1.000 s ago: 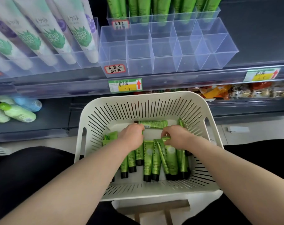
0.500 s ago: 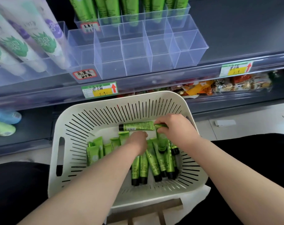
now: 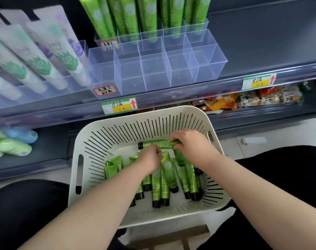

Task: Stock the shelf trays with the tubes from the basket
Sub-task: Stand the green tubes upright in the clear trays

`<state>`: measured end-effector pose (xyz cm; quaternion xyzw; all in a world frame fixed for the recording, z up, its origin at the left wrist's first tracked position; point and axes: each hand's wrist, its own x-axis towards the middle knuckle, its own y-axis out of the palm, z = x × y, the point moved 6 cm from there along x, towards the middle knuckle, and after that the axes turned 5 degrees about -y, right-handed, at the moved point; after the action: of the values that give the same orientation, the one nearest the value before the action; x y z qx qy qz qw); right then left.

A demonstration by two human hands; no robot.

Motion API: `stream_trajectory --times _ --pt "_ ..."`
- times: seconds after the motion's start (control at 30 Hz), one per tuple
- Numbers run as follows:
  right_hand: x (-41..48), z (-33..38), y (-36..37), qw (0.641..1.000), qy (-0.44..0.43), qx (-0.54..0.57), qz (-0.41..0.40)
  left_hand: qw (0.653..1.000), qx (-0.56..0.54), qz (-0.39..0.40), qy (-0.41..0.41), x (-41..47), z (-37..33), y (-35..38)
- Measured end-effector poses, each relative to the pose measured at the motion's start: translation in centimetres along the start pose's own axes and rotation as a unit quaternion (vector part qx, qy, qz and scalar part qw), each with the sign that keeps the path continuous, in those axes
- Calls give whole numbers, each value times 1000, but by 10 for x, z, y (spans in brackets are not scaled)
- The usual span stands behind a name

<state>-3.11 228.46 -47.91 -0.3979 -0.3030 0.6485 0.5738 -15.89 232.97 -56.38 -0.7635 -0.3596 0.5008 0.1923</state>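
Observation:
A white slotted basket (image 3: 85, 141) sits in front of me, holding several small green tubes (image 3: 156, 188) with black caps. Both hands are inside it. My right hand (image 3: 191, 145) pinches the crimped end of one green tube (image 3: 153, 144) that lies crosswise at the back of the pile. My left hand (image 3: 150, 160) is curled down onto the tops of the standing tubes, its fingers closed around at least one. Above, on the shelf, stands a clear divided tray (image 3: 153, 69) with bare compartments at the front and tall green tubes (image 3: 146, 17) in its rear row.
White tubes with green and purple prints (image 3: 41, 56) fill the tray at left. Price labels (image 3: 119, 105) line the shelf edge. Snack packets (image 3: 252, 98) lie on the lower shelf at right, pale bottles (image 3: 12, 143) at lower left. My dark-clothed knees flank the basket.
My right hand moved from the row of tubes to the crosswise tube at the back and took its end. The view tilted up, showing more of the shelf.

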Motion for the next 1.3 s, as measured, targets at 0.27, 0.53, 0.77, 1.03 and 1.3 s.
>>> stream_trajectory --times 0.27,0.53,0.77,1.03,1.3 --pt "-15 36 -39 990 -50 -28 -127 974 30 -152 166 -61 -32 -67" --pt "-39 69 -122 963 -63 -94 -246 928 -45 -290 231 -119 -77 -155" --pt "-50 81 -212 921 -78 -67 -377 885 -144 -358 261 -162 -132 -225" --pt "-33 62 -275 893 -54 -81 -439 852 -183 -389 298 -153 -200 -255" --pt "3 29 -302 904 -57 -49 -421 859 -152 -392 292 -98 -269 -262"
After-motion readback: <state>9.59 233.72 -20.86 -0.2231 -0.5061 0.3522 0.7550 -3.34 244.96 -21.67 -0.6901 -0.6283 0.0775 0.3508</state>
